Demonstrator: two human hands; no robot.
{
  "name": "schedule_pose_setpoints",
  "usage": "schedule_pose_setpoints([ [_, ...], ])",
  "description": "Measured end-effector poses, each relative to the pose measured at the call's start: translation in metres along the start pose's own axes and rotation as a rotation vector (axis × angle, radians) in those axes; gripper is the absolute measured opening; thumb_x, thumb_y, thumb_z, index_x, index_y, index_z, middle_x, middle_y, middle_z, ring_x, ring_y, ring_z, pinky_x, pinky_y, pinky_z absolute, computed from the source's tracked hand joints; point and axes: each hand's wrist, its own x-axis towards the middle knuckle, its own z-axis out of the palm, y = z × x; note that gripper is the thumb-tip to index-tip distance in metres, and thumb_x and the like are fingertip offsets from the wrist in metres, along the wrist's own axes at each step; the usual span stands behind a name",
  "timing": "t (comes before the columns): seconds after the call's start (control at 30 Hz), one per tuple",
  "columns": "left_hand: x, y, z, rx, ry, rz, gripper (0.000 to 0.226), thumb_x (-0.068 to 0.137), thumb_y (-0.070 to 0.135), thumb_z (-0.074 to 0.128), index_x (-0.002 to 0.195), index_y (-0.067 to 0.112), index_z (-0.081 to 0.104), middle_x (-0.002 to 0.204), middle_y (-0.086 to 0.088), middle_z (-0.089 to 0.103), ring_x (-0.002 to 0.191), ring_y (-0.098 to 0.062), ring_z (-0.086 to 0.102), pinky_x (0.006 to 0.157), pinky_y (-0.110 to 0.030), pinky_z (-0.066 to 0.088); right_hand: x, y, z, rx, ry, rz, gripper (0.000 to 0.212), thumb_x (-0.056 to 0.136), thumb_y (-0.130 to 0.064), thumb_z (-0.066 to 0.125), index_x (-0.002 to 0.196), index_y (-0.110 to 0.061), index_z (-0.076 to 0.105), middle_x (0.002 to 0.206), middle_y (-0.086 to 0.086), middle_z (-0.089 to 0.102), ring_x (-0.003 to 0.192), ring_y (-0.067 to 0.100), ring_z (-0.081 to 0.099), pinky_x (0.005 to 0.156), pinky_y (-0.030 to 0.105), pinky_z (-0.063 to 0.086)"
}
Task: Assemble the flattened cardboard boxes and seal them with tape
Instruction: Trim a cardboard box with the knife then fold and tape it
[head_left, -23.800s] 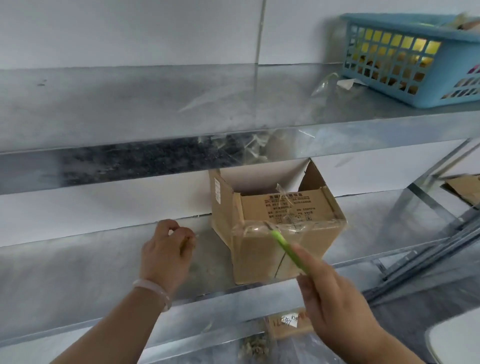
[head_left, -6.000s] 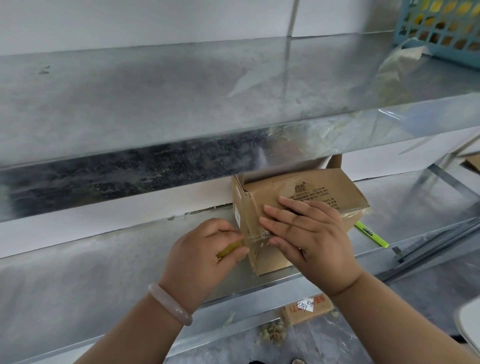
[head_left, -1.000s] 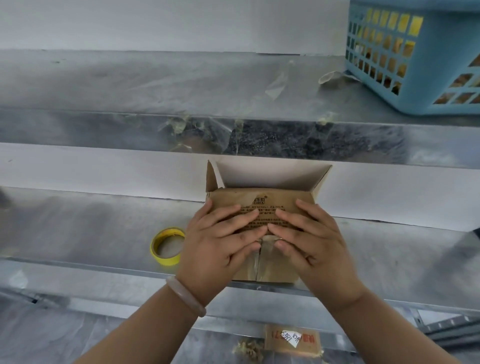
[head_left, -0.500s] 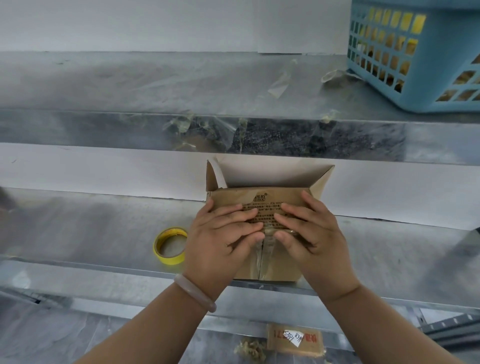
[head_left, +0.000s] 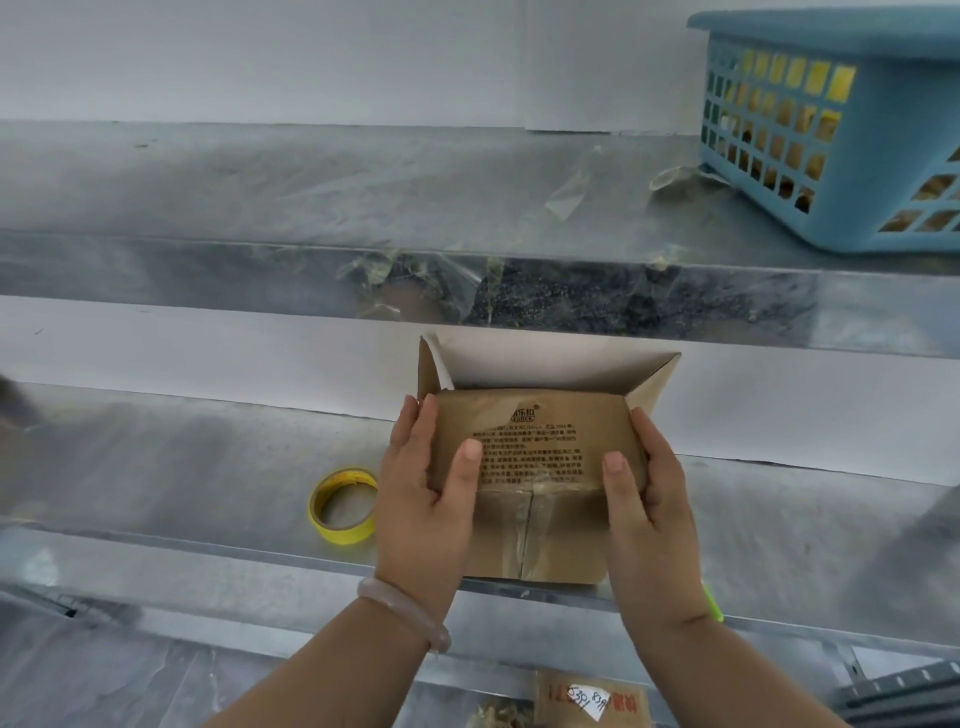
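A small brown cardboard box (head_left: 535, 447) lies on its side on the lower metal shelf (head_left: 182, 467), its printed panel facing up and its open end toward the wall. Clear tape runs across the seam of its near face. My left hand (head_left: 421, 488) grips the box's left side, thumb on the printed panel. My right hand (head_left: 644, 499) grips the right side the same way. A yellow tape roll (head_left: 344, 505) lies flat on the shelf just left of my left hand.
A blue plastic basket (head_left: 852, 130) stands on the upper shelf at the right, with scraps of clear tape beside it and stuck to that shelf's front edge. A green pen tip (head_left: 712, 607) shows behind my right wrist. A labelled cardboard piece (head_left: 592, 701) lies on the floor below.
Both hands slid apart from the middle of the printed panel to the box's left and right sides, and now grip it with the thumbs on top.
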Motion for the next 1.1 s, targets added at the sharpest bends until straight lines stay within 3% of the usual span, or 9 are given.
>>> schedule_pose_setpoints([
  [0.1, 0.000, -0.003, 0.000, 0.086, -0.071, -0.002, 0.081, 0.071, 0.072, 0.059, 0.142, 0.038, 0.039, 0.150, 0.016, 0.027, 0.132, 0.007, 0.025, 0.099, -0.001, 0.021, 0.002, 0.002, 0.004, -0.028, 0.026, 0.017, 0.063, 0.080, -0.043, 0.076, 0.133, -0.049, 0.044, 0.113, -0.031, 0.058, 0.100, -0.015, 0.057, 0.073, 0.000, 0.045],
  [0.23, 0.003, -0.001, 0.000, 0.058, -0.072, 0.007, 0.058, 0.081, 0.048, 0.058, 0.135, 0.049, 0.038, 0.150, 0.013, 0.032, 0.126, 0.018, 0.025, 0.098, 0.001, 0.019, 0.002, 0.002, 0.005, -0.025, 0.045, 0.013, 0.056, 0.089, -0.037, 0.067, 0.139, -0.042, 0.043, 0.115, -0.032, 0.055, 0.097, -0.022, 0.054, 0.070, -0.005, 0.039],
  [0.4, 0.001, -0.003, -0.006, -0.136, -0.077, -0.078, 0.049, 0.096, 0.024, 0.053, 0.138, 0.046, 0.038, 0.133, 0.024, 0.052, 0.121, 0.004, 0.048, 0.103, -0.020, 0.042, 0.003, 0.003, -0.003, 0.066, 0.000, 0.044, 0.039, 0.093, -0.035, 0.048, 0.125, -0.057, 0.049, 0.118, -0.045, 0.054, 0.113, -0.020, 0.047, 0.084, -0.004, 0.036],
  [0.47, 0.002, -0.002, -0.008, -0.264, -0.087, -0.180, 0.052, 0.093, 0.029, 0.057, 0.138, 0.046, 0.039, 0.118, 0.036, 0.056, 0.110, 0.010, 0.054, 0.092, -0.011, 0.046, 0.002, 0.005, -0.006, 0.103, -0.018, 0.043, 0.037, 0.094, -0.040, 0.041, 0.125, -0.058, 0.049, 0.127, -0.041, 0.052, 0.120, -0.017, 0.045, 0.092, -0.001, 0.035],
  [0.63, -0.004, 0.000, -0.006, -0.354, -0.070, -0.317, 0.058, 0.081, 0.057, 0.048, 0.137, 0.053, 0.036, 0.127, 0.024, 0.055, 0.111, 0.010, 0.052, 0.085, -0.005, 0.044, 0.000, 0.007, -0.009, 0.117, -0.059, 0.135, 0.036, 0.096, -0.050, 0.038, 0.128, -0.063, 0.049, 0.130, -0.038, 0.052, 0.122, -0.018, 0.043, 0.102, 0.015, 0.032],
  [0.77, -0.003, -0.003, -0.007, -0.368, -0.054, -0.379, 0.043, 0.094, 0.046, 0.048, 0.135, 0.055, 0.040, 0.128, 0.028, 0.053, 0.114, 0.008, 0.050, 0.086, -0.009, 0.038, 0.010, 0.010, -0.020, 0.167, -0.178, 0.185, 0.035, 0.101, -0.047, 0.034, 0.127, -0.063, 0.049, 0.125, -0.040, 0.055, 0.115, -0.022, 0.046, 0.094, 0.011, 0.036],
  [0.9, -0.005, 0.001, -0.007, -0.349, -0.063, -0.338, 0.042, 0.094, 0.042, 0.050, 0.134, 0.053, 0.043, 0.122, 0.036, 0.051, 0.101, 0.026, 0.047, 0.070, 0.005, 0.039, 0.008, 0.032, -0.043, 0.062, -0.192, 0.088, 0.044, 0.102, -0.045, 0.026, 0.135, -0.039, 0.055, 0.130, -0.030, 0.057, 0.125, -0.010, 0.047, 0.097, 0.004, 0.037],
  [1.0, -0.004, 0.001, -0.006, -0.373, -0.074, -0.317, 0.048, 0.088, 0.048, 0.056, 0.134, 0.052, 0.043, 0.121, 0.031, 0.055, 0.099, 0.025, 0.050, 0.068, 0.005, 0.039, 0.012, 0.067, -0.084, -0.506, -0.192, 0.029, 0.040, 0.102, -0.046, 0.028, 0.135, -0.041, 0.049, 0.139, -0.025, 0.050, 0.135, 0.001, 0.041, 0.108, 0.011, 0.027],
  [1.1, -0.004, 0.000, -0.008, -0.339, -0.081, -0.257, 0.065, 0.077, 0.056, 0.056, 0.139, 0.052, 0.036, 0.130, 0.026, 0.052, 0.108, 0.023, 0.046, 0.074, 0.004, 0.040, 0.013, 0.109, -0.116, -1.192, -0.576, 0.004, 0.054, 0.104, -0.043, 0.018, 0.155, -0.029, 0.016, 0.159, -0.017, 0.007, 0.149, 0.007, 0.006, 0.119, 0.025, 0.004],
])
